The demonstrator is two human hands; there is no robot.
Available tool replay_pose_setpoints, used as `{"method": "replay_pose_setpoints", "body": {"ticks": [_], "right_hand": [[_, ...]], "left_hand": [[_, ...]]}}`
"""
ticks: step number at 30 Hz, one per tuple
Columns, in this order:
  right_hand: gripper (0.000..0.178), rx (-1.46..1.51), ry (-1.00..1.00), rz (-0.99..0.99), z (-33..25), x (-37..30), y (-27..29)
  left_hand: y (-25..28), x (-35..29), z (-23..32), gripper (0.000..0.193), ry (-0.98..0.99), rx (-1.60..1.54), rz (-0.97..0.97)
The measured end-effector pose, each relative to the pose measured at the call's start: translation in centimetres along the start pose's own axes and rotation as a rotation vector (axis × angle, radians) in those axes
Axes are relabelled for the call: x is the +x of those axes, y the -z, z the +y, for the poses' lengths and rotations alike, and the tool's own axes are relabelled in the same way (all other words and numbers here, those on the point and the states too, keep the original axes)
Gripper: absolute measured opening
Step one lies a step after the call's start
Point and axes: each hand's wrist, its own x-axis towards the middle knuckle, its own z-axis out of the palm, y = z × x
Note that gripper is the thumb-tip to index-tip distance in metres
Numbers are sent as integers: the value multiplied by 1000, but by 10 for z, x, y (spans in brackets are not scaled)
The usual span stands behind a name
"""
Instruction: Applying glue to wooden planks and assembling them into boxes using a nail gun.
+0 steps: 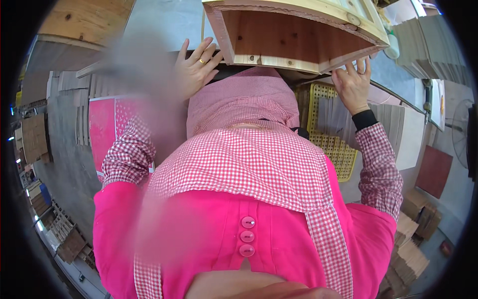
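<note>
An open-fronted wooden box [279, 42] of pale knotty boards, reddish brown inside, rests in front of me with its opening toward my body. Beside its lower left corner, my left hand [198, 67] has its fingers stretched and spread, the tips close to the box's side; a ring is on one finger. At the lower right corner, my right hand [352, 85] has its fingers bent against the box's edge, with some fingertips partly hidden by it. A checked pink apron [244, 159] covers my front.
To the right stand a yellow perforated plastic crate [343, 159] holding grey boards, stacked panels [430, 50], and a fan [459, 132]. A wooden board [82, 20] lies at the far left, above a pink printed sheet [102, 130]. Pale blurs cover part of the left side.
</note>
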Motion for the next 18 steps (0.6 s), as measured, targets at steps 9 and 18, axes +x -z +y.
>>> {"method": "replay_pose_setpoints", "body": {"ticks": [9, 18], "right_hand": [[17, 415, -163, 452, -14, 55, 73], [46, 899, -602, 44, 83, 208, 48]], "left_hand": [[31, 6, -21, 31, -46, -483, 273], [73, 225, -107, 46, 1064, -1630, 56]]}}
